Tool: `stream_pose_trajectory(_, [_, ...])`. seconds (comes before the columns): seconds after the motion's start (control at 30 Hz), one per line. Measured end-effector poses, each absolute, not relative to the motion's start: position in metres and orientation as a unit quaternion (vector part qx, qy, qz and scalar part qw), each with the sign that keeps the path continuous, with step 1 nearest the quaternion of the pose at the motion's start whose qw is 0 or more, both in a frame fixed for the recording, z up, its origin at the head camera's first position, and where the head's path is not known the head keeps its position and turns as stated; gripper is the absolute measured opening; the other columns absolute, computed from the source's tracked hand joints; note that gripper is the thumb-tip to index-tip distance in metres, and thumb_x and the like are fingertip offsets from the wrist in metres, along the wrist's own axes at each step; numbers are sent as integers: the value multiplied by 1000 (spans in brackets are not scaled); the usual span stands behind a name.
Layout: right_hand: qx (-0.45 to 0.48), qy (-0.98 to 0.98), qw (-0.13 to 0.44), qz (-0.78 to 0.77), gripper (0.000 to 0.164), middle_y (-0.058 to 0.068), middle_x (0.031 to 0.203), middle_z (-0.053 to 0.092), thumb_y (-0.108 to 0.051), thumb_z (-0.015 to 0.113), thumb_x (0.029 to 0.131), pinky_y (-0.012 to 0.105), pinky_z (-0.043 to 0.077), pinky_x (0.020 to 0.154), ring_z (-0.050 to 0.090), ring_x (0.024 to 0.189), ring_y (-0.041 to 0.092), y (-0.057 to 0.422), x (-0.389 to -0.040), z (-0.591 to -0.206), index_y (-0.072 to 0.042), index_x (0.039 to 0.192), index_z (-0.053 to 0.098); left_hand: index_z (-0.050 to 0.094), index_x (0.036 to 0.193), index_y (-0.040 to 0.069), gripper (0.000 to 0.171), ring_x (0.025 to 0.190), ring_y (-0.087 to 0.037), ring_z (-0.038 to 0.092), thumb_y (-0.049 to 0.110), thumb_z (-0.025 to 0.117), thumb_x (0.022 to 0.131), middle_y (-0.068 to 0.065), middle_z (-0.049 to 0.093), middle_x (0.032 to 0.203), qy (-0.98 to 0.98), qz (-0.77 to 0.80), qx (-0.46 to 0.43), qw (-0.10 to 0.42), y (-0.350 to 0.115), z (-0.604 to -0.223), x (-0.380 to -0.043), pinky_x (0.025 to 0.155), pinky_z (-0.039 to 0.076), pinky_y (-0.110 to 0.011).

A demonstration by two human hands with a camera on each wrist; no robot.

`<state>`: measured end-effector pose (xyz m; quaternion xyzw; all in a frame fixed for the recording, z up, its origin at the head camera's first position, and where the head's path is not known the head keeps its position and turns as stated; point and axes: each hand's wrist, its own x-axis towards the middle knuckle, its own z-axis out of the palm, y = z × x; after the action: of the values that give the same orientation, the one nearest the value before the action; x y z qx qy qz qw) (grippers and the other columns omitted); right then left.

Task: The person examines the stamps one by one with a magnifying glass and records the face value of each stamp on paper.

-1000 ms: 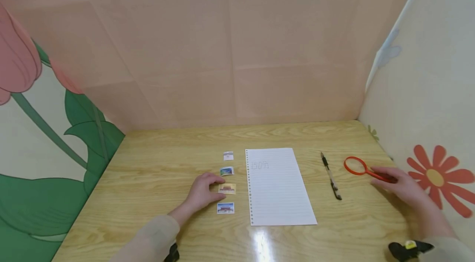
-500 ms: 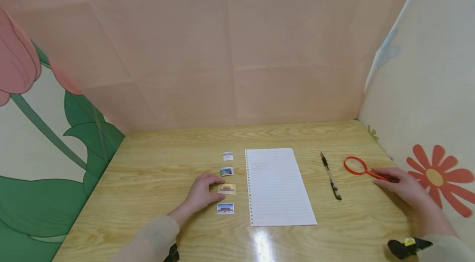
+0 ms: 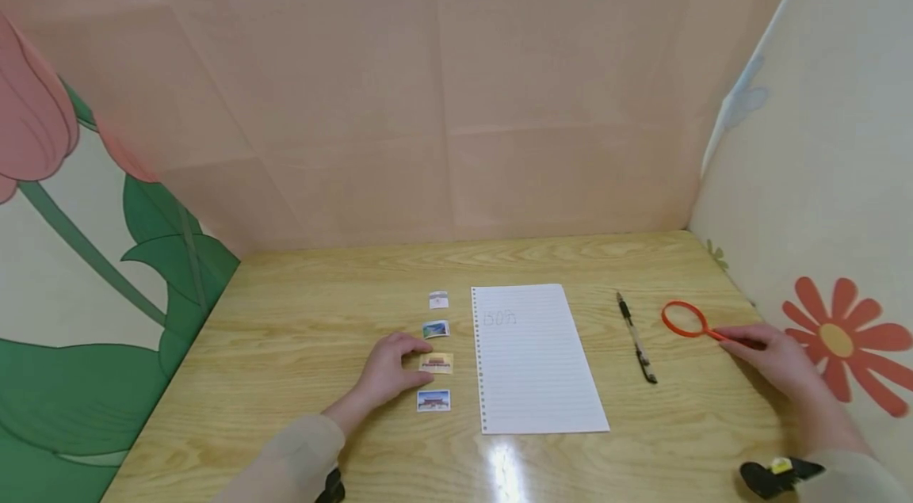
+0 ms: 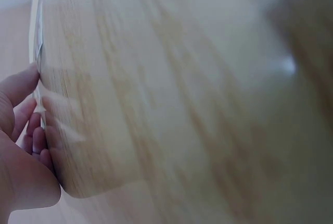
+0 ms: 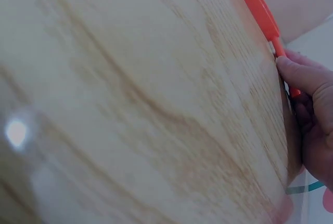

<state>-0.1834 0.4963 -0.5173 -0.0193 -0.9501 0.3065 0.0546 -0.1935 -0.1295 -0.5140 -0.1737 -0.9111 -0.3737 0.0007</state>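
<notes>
In the head view my left hand [image 3: 388, 367] rests on the table, its thumb and forefinger spread beside the left edge of a yellow stamp [image 3: 436, 363]; whether they touch it is unclear. A blue stamp with a red building [image 3: 433, 401] lies nearer me. Farther off are a green-blue stamp [image 3: 436, 329] and a small pale stamp [image 3: 438, 300]. At the right, my right hand [image 3: 773, 356] pinches the handle of a red magnifying glass [image 3: 686, 333], lens toward the left. The right wrist view shows thumb and fingers on the magnifying glass's handle [image 5: 280, 47].
Lined paper [image 3: 542, 376] with faint writing near its top lies mid-table. A pen [image 3: 636, 338] lies between it and the magnifying glass. A pink sheet [image 3: 442, 91] backs the wood-grain table [image 3: 285, 313]; flower-printed panels [image 3: 820, 170] stand at both sides.
My right hand has shifted slightly along the magnifying glass's handle, covering more of its dark end, and the lens has moved a touch. My left hand and the stamps have stayed put.
</notes>
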Motion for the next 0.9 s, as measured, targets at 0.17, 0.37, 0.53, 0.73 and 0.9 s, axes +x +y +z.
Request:
stream_pose_trajectory(0.17, [-20,-953,73,292,39,26,111,64,-32,67,95,33,38,73,37,84,-18,493,-182,-518,2,114,71,73,111,14,41,115,-30,56,27,87,75,-5,64,118,-910,-377,-173,-2,-129,-513,-193,103,39,-51])
stream_pose_trajectory(0.37, [-11,-951,98,292,34,18,105,66,-32,70,93,24,36,69,39,84,-18,490,-182,-515,-3,111,74,73,111,13,41,112,-29,56,26,87,75,-5,64,116,-911,-376,-171,-3,-129,-512,-193,102,40,-51])
stream_pose_trajectory(0.53, [2,-951,88,298,34,19,111,65,-33,71,93,19,41,66,41,87,-15,473,-183,-497,-4,112,73,74,109,13,40,110,-28,58,26,88,74,-4,66,113,-913,-369,-172,-4,-129,-509,-194,101,42,-49])
stream_pose_trajectory(0.73, [69,-944,127,296,21,13,104,67,-18,73,91,12,43,65,45,85,-15,447,-189,-481,-6,108,75,75,107,13,40,106,-24,60,26,90,72,-1,68,108,-912,-372,-173,-11,-129,-508,-196,98,44,-46])
stream_pose_trajectory(0.9, [124,-928,149,318,15,9,98,67,-7,73,89,11,45,65,51,83,-7,419,-193,-475,-6,104,76,75,107,13,40,108,-26,60,24,90,72,-1,68,110,-911,-378,-165,-24,-129,-505,-196,100,43,-47])
